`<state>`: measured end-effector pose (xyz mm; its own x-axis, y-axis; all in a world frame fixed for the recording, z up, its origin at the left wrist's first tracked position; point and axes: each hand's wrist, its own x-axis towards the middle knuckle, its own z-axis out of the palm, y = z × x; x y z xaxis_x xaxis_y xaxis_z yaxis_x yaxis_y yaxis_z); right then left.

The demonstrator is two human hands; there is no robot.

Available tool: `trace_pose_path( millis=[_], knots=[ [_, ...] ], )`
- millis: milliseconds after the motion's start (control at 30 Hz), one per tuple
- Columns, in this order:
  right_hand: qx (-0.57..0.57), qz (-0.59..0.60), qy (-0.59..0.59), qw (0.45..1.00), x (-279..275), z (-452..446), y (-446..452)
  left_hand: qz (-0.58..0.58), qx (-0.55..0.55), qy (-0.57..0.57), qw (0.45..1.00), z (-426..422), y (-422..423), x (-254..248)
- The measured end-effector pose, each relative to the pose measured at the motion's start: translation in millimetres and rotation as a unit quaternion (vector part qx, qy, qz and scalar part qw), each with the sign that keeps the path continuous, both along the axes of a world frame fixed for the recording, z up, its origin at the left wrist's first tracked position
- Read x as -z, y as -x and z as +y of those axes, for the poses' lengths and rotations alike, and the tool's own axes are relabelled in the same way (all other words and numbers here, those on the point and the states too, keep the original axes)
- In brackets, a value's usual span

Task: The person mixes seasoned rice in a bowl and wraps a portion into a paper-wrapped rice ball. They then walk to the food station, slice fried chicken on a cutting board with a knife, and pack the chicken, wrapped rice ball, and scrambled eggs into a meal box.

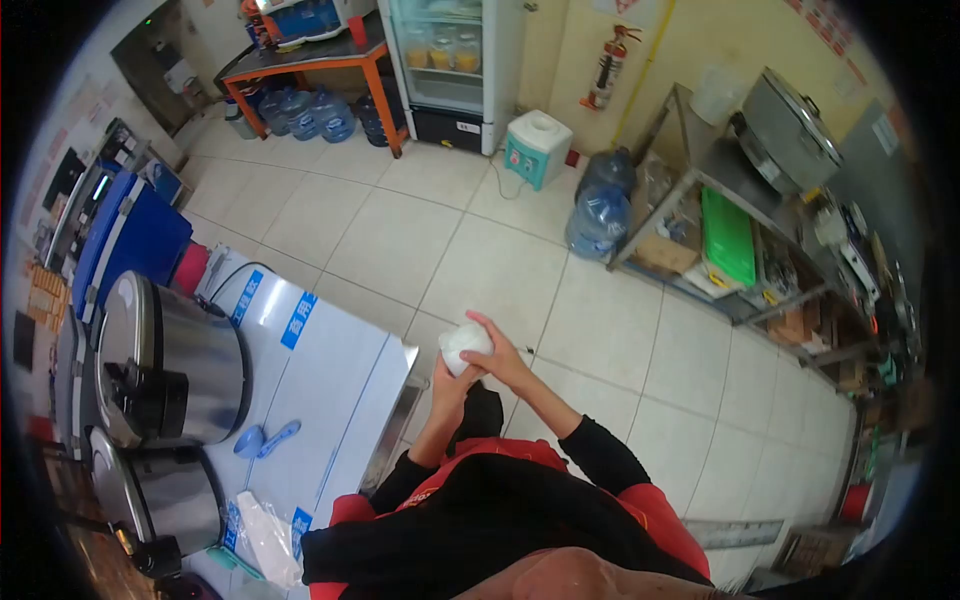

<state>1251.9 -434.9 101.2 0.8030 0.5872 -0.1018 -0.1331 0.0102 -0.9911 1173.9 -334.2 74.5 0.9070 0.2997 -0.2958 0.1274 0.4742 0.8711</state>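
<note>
A white rounded ball (pixel 464 349) is being gripped between two bare hands, in the air above the tiled floor (pixel 490 255); what it is made of, or whether it is being wrapped in anything, cannot be told at this size; its underside is being cupped by the left hand (pixel 449 388), while its near right side is being clasped by the right hand (pixel 502 362), the thumb being laid across the surface.

Good handling is probably being served by light, even pressure from both palms, since a soft surface could be getting dented under the thumb; the weight is best being borne by the lower hand, the shape being steadied by the upper one.

With the top of the view being taken as 12, the ball is being held at 1 o'clock from the left hand and at 10 o'clock from the right, both being in contact with it; from the ball, the nearest corner of the worktable (pixel 335 405) is being seen at 9 o'clock, apart from it; on that table, a blue plastic scoop (pixel 248 442) is being left at 8 o'clock.
</note>
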Motion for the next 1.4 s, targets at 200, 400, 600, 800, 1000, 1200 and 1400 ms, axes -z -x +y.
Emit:
trace_pose_path(
  millis=[200, 400, 600, 800, 1000, 1200, 1400],
  knots=[
    [-0.188, -0.025, 0.011, 0.982, 45.6, 68.4, -150.1, 0.04, -0.081, 0.062, 0.994, 64.4, -116.2, 5.8],
    [-0.107, 0.134, 0.015, 0.985, 26.1, 93.8, -337.1, 0.037, -0.138, 0.053, 0.988, 143.7, -279.9, -24.8],
    [0.07, 0.223, 0.105, 0.967, 90.6, 92.3, -492.8, 0.014, -0.147, 0.072, 0.986, 233.4, -416.4, -34.5],
    [-0.056, 0.228, 0.141, 0.962, 77.7, 235.3, -637.8, 0.001, -0.206, 0.115, 0.972, 360.4, -519.6, -24.4],
    [-0.579, 0.232, 0.076, 0.778, -1.2, 560.8, -677.8, 0.015, -0.429, 0.049, 0.902, 494.4, -560.2, -23.0],
    [-0.716, 0.209, 0.135, 0.652, 26.7, 805.5, -637.4, 0.092, -0.537, -0.23, 0.807, 651.4, -562.2, 8.6],
    [-0.637, 0.479, 0.197, 0.571, 68.9, 993.0, -658.5, 0.148, -0.421, -0.213, 0.869, 852.6, -550.5, 5.5]
  ],
)
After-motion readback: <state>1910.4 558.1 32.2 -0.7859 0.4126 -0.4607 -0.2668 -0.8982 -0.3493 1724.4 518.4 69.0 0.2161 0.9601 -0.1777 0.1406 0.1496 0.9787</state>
